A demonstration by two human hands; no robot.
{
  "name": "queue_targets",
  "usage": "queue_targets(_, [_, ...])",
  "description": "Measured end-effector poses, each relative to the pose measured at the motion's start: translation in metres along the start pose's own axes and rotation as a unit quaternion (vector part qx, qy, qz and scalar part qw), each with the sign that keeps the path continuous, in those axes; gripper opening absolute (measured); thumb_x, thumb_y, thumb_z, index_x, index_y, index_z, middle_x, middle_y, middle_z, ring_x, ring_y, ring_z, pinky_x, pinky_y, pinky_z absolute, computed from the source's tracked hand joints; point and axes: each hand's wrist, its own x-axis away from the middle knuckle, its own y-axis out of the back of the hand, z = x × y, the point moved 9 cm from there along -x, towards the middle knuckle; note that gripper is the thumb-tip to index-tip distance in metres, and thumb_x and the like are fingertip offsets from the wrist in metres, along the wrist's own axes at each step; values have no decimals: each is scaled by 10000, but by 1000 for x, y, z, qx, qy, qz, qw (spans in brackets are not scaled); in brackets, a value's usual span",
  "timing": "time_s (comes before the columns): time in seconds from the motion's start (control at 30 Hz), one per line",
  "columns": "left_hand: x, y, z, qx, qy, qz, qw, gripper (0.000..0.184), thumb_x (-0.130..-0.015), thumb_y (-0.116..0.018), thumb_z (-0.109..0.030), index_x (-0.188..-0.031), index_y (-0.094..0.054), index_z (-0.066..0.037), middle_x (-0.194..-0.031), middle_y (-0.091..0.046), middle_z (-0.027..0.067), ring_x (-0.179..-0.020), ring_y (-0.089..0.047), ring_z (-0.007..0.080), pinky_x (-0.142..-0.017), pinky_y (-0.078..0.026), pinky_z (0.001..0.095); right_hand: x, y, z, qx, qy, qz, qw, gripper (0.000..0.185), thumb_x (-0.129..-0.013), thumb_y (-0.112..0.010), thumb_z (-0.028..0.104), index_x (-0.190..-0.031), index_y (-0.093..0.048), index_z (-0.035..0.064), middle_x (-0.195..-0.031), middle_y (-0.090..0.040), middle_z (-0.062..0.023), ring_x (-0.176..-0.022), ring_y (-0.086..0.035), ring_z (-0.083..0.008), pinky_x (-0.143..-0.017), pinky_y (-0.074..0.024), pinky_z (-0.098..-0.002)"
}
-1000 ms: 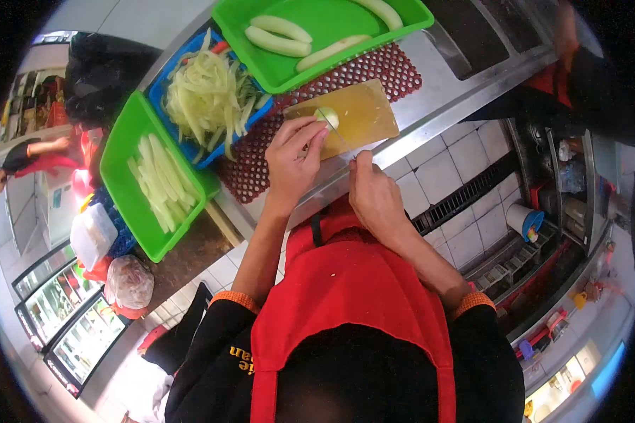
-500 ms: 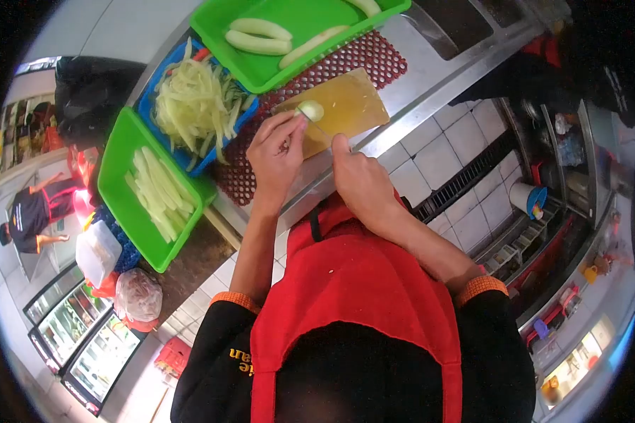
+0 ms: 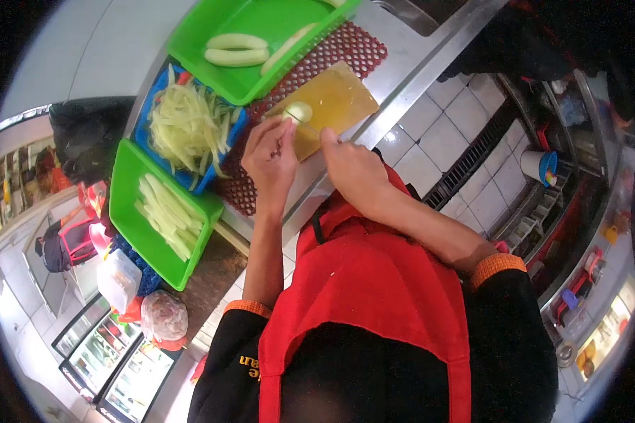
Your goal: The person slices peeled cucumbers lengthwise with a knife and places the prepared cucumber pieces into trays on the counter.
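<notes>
On the yellow cutting board (image 3: 339,99) lies a small pale green round piece (image 3: 299,111), with the thin blade of a knife (image 3: 307,127) at its near side. My left hand (image 3: 269,156) has its fingers pinched at the near left edge of that piece. Closed around the knife's handle, my right hand (image 3: 353,169) is at the board's near edge; the handle is mostly hidden. The board rests on a red perforated mat (image 3: 363,48). Left of it, a blue tray (image 3: 141,130) holds a heap of pale green strips (image 3: 183,127).
A green tray (image 3: 183,35) with peeled long vegetables is at the back. Another green tray (image 3: 123,187) holds long cut pieces at the left. The steel counter's edge (image 3: 430,77) runs diagonally. A person (image 3: 70,243) is at the far left. A basin lies at top right.
The view has turned and shifted, so the trays and board sit further left. My hands stay at the piece and knife. The person at the far left has moved, with the back now showing.
</notes>
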Motion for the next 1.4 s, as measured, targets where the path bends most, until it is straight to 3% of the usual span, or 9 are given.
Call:
queue_targets(0.2, [6,-12,-18,-51,-49,63,996,203,-761,-744,-9,-962,-710,-18,-944,-657,110,-836,-650,170,-667,-559,271,-23,-28,-16,-17,19,-54,998,110,-888,-450,86,-960,-415,11,-772,-655,-212,-706,-668,-386,-577,-545,-468])
queue_targets(0.3, [-8,-11,-14,28,47,35,998,276,-758,-753,-27,-1025,-684,-14,-960,-640,110,-845,-644,186,-657,-554,273,-25,-29,-13,-24,21,-57,998,113,-892,-452,96,-964,-420,15,-773,-656,-207,-707,-671,-378,-572,-546,-461])
queue_targets(0.37, [-14,-19,-13,-63,-45,99,992,319,-759,-754,-33,-1064,-664,-9,-967,-625,116,-843,-637,203,-647,-554,279,-23,-27,-10,-23,23,-63,997,114,-892,-455,99,-965,-423,16,-768,-655,-206,-704,-672,-373,-569,-547,-456])
queue_targets(0.6, [-30,-19,-10,-90,-51,121,987,289,-760,-756,-49,-1031,-674,8,-974,-634,130,-826,-638,203,-623,-549,295,-8,-25,-20,7,-8,-28,1000,125,-907,-444,117,-991,-450,25,-805,-668,-180,-756,-679,-348,-614,-555,-442])
queue_targets(0.67, [-21,-29,-7,-32,37,146,988,276,-767,-750,-56,-1024,-678,11,-964,-644,134,-830,-642,202,-647,-537,304,-21,-33,-26,-9,-25,7,1000,151,-929,-410,130,-1022,-468,25,-861,-678,-176,-822,-682,-344,-659,-557,-445])
queue_targets(0.8, [-26,-25,-27,-107,-76,100,986,294,-740,-765,-65,-1015,-675,-13,-895,-649,125,-624,-619,199,-553,-499,288,-49,-43,-26,-24,13,-41,999,125,-886,-469,97,-977,-443,16,-786,-670,-193,-740,-681,-358,-584,-554,-437])
queue_targets(1.17, [-18,-25,-13,-68,-46,102,991,308,-733,-765,-37,-1027,-678,-6,-897,-649,118,-701,-626,197,-545,-493,278,-57,-70,-44,-25,-6,18,999,162,-922,-424,123,-1018,-492,11,-887,-677,-211,-816,-685,-354,-651,-555,-447])
queue_targets(1.23, [-17,-25,-5,-29,39,100,994,295,-730,-779,-67,-1000,-678,-5,-899,-651,128,-765,-629,225,-611,-511,315,-68,-87,-52,-31,-11,7,999,195,-942,-402,159,-1040,-494,18,-915,-675,-215,-827,-682,-361,-665,-554,-449])
queue_targets(1.4, [-9,-22,20,-66,-50,107,991,367,-722,-804,-137,-1028,-643,-11,-1003,-645,153,-924,-618,267,-817,-497,374,-75,-110,-65,-153,-58,-15,987,336,-984,-340,274,-1044,-585,52,-939,-684,-174,-880,-678,-334,-725,-543,-471])
